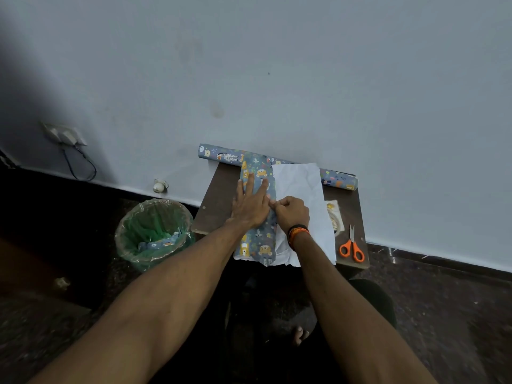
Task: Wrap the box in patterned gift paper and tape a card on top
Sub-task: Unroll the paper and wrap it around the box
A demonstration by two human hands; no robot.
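A sheet of blue animal-print gift paper (pixel 259 242) lies folded over the box on a small brown table (pixel 219 195); the box itself is hidden under it. The paper's white underside (pixel 302 184) spreads out to the right. My left hand (pixel 250 200) presses flat on the folded paper with straight fingers. My right hand (pixel 291 210) sits beside it with curled fingers, pinching at the paper's edge; whether tape is in the pinch is too small to tell. A card (pixel 335 214) lies at the table's right, partly under the paper.
The gift-paper roll (pixel 221 155) lies along the wall at the table's back edge. Orange-handled scissors (pixel 352 246) rest at the table's front right. A green-lined waste bin (pixel 153 231) with paper scraps stands on the floor to the left.
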